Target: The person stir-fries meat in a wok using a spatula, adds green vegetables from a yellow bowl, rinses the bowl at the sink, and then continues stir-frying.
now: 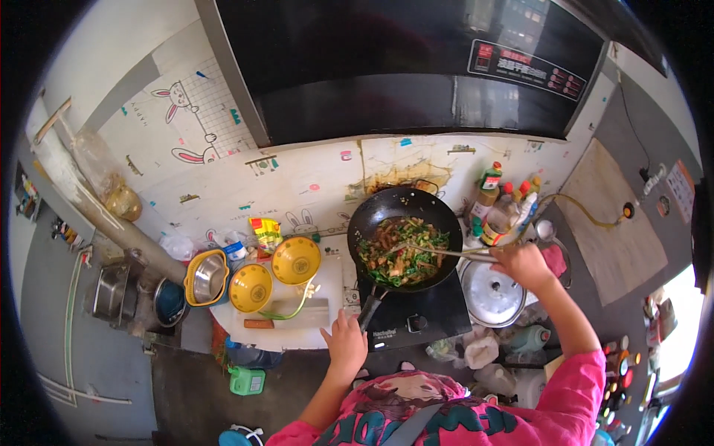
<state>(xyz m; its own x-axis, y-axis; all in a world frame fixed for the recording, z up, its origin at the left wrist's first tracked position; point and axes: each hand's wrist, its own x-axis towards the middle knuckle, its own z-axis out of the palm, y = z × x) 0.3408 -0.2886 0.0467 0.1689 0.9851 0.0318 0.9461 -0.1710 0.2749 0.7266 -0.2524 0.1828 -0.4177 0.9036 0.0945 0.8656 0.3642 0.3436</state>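
Note:
My right hand (521, 266) grips the handle of a metal spatula (440, 251), whose head lies among the food in a black wok (404, 203). Leafy greens and browned pieces make up the stir-fry (404, 251). Beside the end of the wok handle (371, 309) is my left hand (347, 343), some fingers spread; whether it grips the handle is hidden. The wok sits on a black induction cooker (424, 326). Right of it stands a pot with a metal lid (493, 290).
Two yellow bowls (297, 260) (251, 288), a green onion (298, 309) and a wooden-handled cleaver (259, 324) are to the left. Sauce bottles (491, 184) crowd the back right. A range hood (401, 72) overhangs the counter. A green jug (247, 380) stands on the floor.

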